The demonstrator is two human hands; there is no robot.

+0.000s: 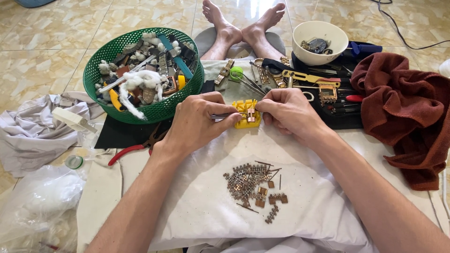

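At centre frame, on a white cloth (211,206) spread over the person's lap and the tiled floor (42,42), sits a small yellow holder block (247,114). A piece of metal watch band (251,115) stands in its slot; the block presumably keeps the band upright and steady.

Left hand (197,122): fingers closed around a thin metal pin tool (220,115), tip directed at the band. Right hand (288,112): fingers pinched closed on the right side of the block and band, apparently bracing it against the tool's push.

Lower centre: loose pile of band links (251,185) and thin pins on the cloth, just below the hands, kept together within easy reach.

Upper left: green plastic basket (140,110) filled with cotton wads, straps and watch parts. Red-handled pliers (133,147) lie below it, near the left wrist.

Upper right: white bowl (321,42) with small parts, and beneath it a black tool roll (347,119) carrying metal tools and band pieces. A dark red towel (403,112) is bunched at the right edge.

Left edge: crumpled grey cloth (33,131) and clear plastic bags (37,201). Bare feet (243,28) crossed at top centre.
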